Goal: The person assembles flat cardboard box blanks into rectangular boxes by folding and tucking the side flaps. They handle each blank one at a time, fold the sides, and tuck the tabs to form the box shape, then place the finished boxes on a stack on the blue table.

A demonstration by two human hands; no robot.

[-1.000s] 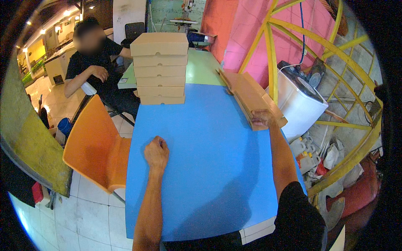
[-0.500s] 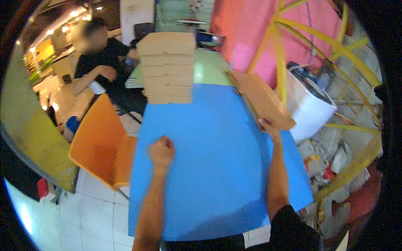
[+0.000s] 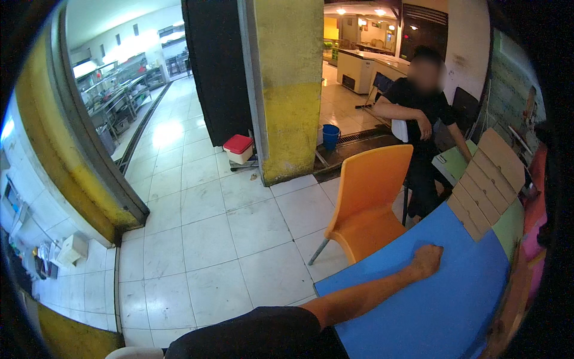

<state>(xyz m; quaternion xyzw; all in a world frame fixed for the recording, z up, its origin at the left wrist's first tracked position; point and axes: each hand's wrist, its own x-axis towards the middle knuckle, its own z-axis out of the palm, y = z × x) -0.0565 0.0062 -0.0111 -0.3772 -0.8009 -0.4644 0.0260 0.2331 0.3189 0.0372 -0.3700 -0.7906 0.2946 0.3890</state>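
My left hand (image 3: pixel 426 260) rests as a closed fist on the blue tabletop (image 3: pixel 412 299), with nothing showing in it. Beyond the fist stands a stack of several flat brown cardboard boxes (image 3: pixel 487 185), near where the blue top meets a green one. A brown strip (image 3: pixel 514 293), cut off by the dark rim, runs along the table's right side; it looks like the edge of a cardboard box. My right hand is out of view.
An orange chair (image 3: pixel 373 197) stands against the table's left side. Past it a person in black (image 3: pixel 418 113) sits by the green table (image 3: pixel 454 163). A yellow pillar (image 3: pixel 287 119), a red-lidded white box (image 3: pixel 238 149) and a blue bucket (image 3: pixel 330 136) stand on the floor.
The view has swung far to the left, bringing in the tiled floor and doorway. My right hand, earlier gripping a flat cardboard box, has left the picture. My left fist stays on the table.
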